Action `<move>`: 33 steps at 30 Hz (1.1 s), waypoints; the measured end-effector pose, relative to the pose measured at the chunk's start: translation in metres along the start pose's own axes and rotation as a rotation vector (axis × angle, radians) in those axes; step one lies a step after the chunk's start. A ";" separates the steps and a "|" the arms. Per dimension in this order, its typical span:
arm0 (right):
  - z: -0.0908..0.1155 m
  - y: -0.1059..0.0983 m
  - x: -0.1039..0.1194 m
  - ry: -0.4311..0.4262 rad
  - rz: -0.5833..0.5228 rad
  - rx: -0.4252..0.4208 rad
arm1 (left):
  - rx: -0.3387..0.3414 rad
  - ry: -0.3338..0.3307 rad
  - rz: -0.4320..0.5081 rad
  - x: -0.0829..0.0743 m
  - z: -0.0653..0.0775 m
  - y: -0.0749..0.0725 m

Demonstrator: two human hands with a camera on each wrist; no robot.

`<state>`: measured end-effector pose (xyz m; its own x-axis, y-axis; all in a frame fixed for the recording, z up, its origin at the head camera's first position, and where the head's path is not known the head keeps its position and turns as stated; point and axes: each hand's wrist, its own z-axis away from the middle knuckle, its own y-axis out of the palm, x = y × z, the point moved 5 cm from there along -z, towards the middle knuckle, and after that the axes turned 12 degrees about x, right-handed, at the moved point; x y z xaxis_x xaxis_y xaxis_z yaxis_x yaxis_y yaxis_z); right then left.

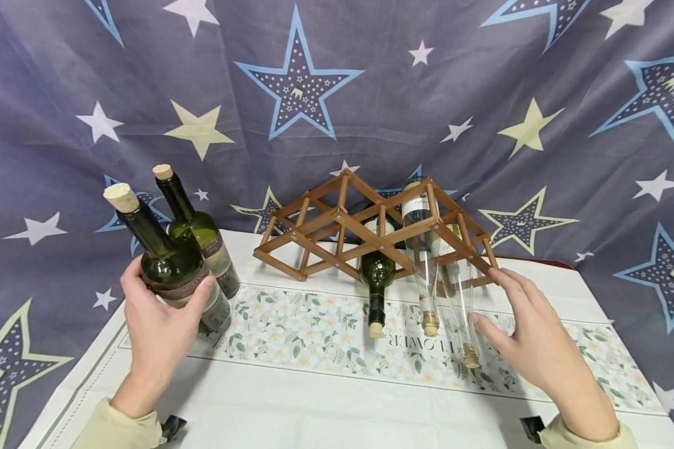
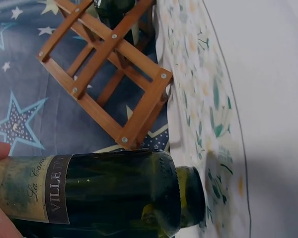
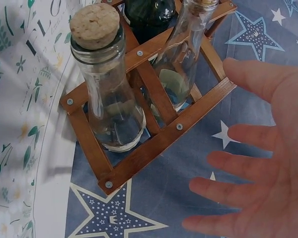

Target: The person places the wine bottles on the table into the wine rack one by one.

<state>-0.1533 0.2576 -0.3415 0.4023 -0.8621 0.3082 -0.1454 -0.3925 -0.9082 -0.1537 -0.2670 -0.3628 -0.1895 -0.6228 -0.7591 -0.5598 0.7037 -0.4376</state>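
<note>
My left hand [image 1: 160, 333] grips a corked green wine bottle [image 1: 171, 265] round its label, tilted slightly left. In the left wrist view the base of this bottle [image 2: 114, 193] looks raised off the cloth. Just behind it a second corked green bottle [image 1: 199, 227] stands upright. A wooden folding wine rack [image 1: 339, 215] holds a green bottle [image 1: 378, 271] and two clear bottles, one in the middle right [image 1: 425, 268] and one at the right end [image 1: 460, 305], corks facing me. Beside the rack's right end, my right hand [image 1: 539, 343] has its fingers extended, holding nothing; whether a fingertip touches the wood, I cannot tell.
The rack stands at the back of a table with a white tablecloth [image 1: 314, 411] bearing a floral band. A star-patterned curtain [image 1: 371, 93] hangs right behind it. Part of a dark red edge [image 1: 539, 262] shows behind the rack's right end.
</note>
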 end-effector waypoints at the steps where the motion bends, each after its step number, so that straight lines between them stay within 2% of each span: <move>1: 0.000 0.000 0.000 -0.003 -0.001 -0.002 | 0.001 0.008 0.004 -0.001 0.000 0.001; 16: -0.002 -0.004 0.006 0.003 -0.017 -0.009 | 0.025 0.098 0.049 -0.018 -0.005 0.015; 25: -0.005 -0.003 0.011 0.000 -0.027 -0.006 | 0.044 0.117 0.098 -0.028 -0.006 0.026; 29: -0.007 -0.003 0.012 0.007 -0.032 0.003 | 0.053 0.136 0.121 -0.037 -0.006 0.031; 33: -0.009 -0.004 0.015 0.004 -0.042 0.003 | 0.059 0.140 0.145 -0.058 -0.004 0.033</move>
<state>-0.1548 0.2436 -0.3310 0.4040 -0.8465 0.3468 -0.1258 -0.4270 -0.8955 -0.1644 -0.2088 -0.3317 -0.3774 -0.5521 -0.7435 -0.4713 0.8056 -0.3590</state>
